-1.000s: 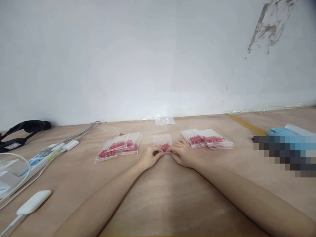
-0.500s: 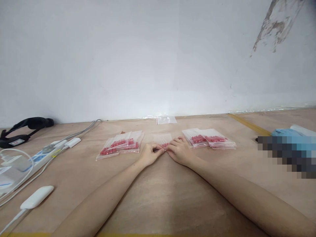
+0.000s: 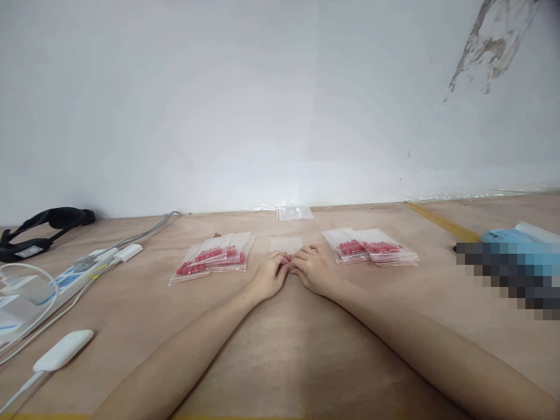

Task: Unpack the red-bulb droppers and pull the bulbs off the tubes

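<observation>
At the middle of the tabletop (image 3: 280, 350) both hands meet over one small clear zip bag (image 3: 286, 245) that lies flat on the wood. The left hand (image 3: 270, 277) and the right hand (image 3: 315, 269) have their fingers curled and pinched on the near edge of this bag, close together and touching, probably because that edge must be pressed along its length. Some red pieces show through the plastic just at the fingertips.

To the left, near the left hand, lies a pile of filled bags (image 3: 213, 258), fanned out; I count about three, each with red pieces inside. To the right lies a second pile (image 3: 371, 247), about three also, though the layers are hard to separate. One flat clear bag (image 3: 294, 213), seemingly without contents, rests far back by the wall. A power strip (image 3: 65, 282) with white cables and a black strap (image 3: 41, 228) lie well apart at the left.
</observation>
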The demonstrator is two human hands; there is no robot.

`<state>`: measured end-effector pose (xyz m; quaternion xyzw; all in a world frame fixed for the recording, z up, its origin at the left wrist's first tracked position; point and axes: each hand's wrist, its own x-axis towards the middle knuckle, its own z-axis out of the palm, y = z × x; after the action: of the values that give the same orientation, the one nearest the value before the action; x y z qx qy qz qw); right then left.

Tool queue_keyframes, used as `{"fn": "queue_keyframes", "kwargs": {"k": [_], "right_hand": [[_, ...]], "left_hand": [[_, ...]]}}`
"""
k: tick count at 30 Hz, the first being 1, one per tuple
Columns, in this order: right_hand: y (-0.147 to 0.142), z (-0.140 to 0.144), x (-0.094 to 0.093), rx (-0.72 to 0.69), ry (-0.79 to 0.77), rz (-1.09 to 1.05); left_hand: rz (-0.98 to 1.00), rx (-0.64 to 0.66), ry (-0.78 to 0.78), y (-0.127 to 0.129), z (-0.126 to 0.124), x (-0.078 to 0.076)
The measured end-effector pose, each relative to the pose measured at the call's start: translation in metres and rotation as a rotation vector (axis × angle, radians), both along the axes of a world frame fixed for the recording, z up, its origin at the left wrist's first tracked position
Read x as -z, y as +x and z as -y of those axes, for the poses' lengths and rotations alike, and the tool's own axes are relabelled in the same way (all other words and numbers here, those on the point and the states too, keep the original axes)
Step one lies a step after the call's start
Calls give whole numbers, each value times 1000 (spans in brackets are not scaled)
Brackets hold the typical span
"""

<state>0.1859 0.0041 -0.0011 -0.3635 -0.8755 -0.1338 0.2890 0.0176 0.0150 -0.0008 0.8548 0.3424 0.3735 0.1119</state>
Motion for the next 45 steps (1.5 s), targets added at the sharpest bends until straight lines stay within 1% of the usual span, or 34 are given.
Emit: {"fn": "queue_keyframes", "kwargs": {"k": [3,5,7,9,11,12,13,15,18,21,23,24,26,29,32,34,37,42,44,45], "right_hand": [[-4,4,-1,-47,-22,-19],[-3,8,-3,-74,-32,-42],[3,11,-5,-126,-83,-72],[12,13,-7,-214,-183,-111],[23,12,-8,-290,-279,-158],[28,11,-8,-301,-308,-182],[32,9,-7,-290,-320,-210],[37,5,-4,-212,-294,-275],[37,-3,1,-34,-168,-342],[35,-10,6,144,-55,-317],[34,-13,8,222,-41,-290],[34,-14,8,231,-64,-281],[34,-14,6,203,-133,-268],[34,-14,2,63,-261,-265],[35,-12,-3,-95,-415,-288],[36,-11,-6,-143,-506,-312],[35,-10,-9,-184,-643,-353],[29,-7,-13,-315,-996,-536],[27,-7,-13,-325,-1090,-594],[27,-7,-12,-303,-1109,-613]], "left_hand": [[50,-171,48,-3,-5,1],[105,-287,51,-5,-7,1],[170,-345,39,-8,-7,0],[212,-332,43,-9,-4,-2],[174,-240,66,-11,1,-4],[133,-186,76,-12,3,-6],[88,-138,79,-13,4,-7],[-1,-89,65,-15,6,-8],[-139,-86,26,-20,4,-8],[-232,-86,20,-22,2,-7],[-231,-94,50,-21,3,-7],[-221,-101,67,-20,5,-8],[-199,-105,88,-19,8,-10],[-180,-37,83,-20,12,-12],[-187,66,18,-23,13,-13],[-205,92,-40,-24,12,-11],[-201,87,-82,-25,9,-8],[-153,66,-108,-23,10,-8],[-151,49,-116,-22,11,-9],[-152,38,-122,-22,12,-9]]}}
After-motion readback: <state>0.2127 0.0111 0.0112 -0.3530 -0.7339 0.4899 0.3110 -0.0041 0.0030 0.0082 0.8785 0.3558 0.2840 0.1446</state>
